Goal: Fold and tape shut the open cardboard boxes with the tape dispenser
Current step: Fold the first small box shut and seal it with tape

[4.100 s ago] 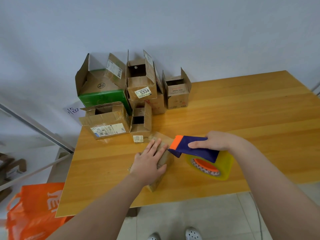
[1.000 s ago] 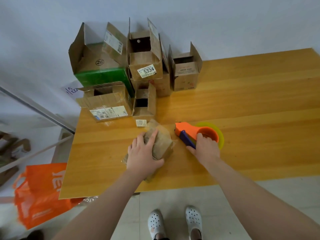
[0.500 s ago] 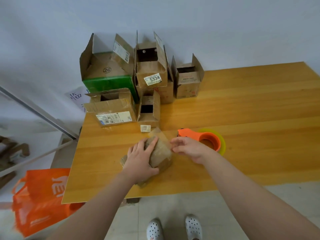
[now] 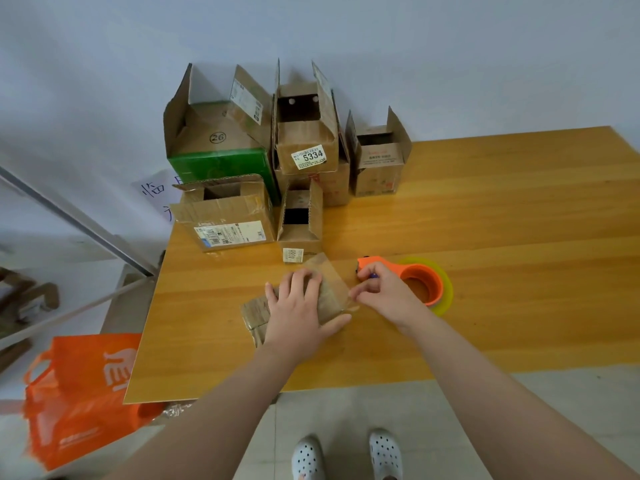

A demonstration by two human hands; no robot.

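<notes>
Fingers (image 4: 301,282) of the left hand (image 4: 298,313) lie straight, slightly spread, pressing the small brown cardboard box (image 4: 330,297). The right hand (image 4: 384,296) pinches clear tape (image 4: 332,275) at its right edge. The box's long axis runs near-left to far-right, close to the front edge of the yellow wooden table (image 4: 502,220). The orange tape dispenser (image 4: 420,271) lies alongside, with bare tabletop to the right.

Wooden table (image 4: 502,209) against pale wall (image 4: 381,46), tiled floor (image 4: 346,410).

My left hand (image 4: 298,315) lies flat, fingers spread, arm reaching forward. My right hand (image 4: 382,294) sits just beside it, fingers curled, thumb and forefinger pinching the clear tape (image 4: 337,284).
</notes>
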